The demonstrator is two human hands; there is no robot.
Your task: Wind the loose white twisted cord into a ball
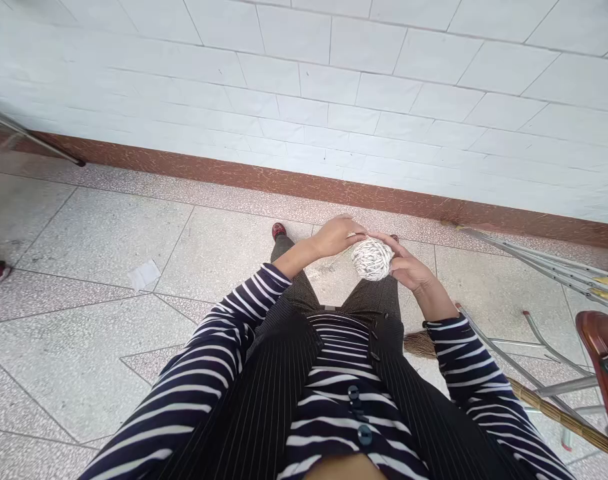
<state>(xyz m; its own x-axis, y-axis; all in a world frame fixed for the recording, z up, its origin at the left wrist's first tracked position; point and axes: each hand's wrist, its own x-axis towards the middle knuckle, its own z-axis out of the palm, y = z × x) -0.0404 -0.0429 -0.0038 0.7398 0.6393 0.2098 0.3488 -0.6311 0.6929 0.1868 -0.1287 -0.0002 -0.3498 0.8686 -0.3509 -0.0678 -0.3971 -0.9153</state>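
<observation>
Wall (309, 100): white tile, staggered courses, thin dark joints; rises beyond the fingers (393, 245). Baseboard (234, 175): reddish brown, speckled; runs along the wall foot, just beyond the fingers. Floor (109, 243): pale speckled slabs with pinkish strips and dark joint lines; lies beneath the fingers. Left of the fingers, well apart: paper scrap (145, 275), white, on the floor; farther left, metal leg (49, 144) near the baseboard. Right of the fingers: pale metal frame (559, 275); nearer the wearer, tubular legs (534, 327) and a rounded brown panel (597, 330), partly cut off. Light: bright, diffuse, shadows soft.
</observation>
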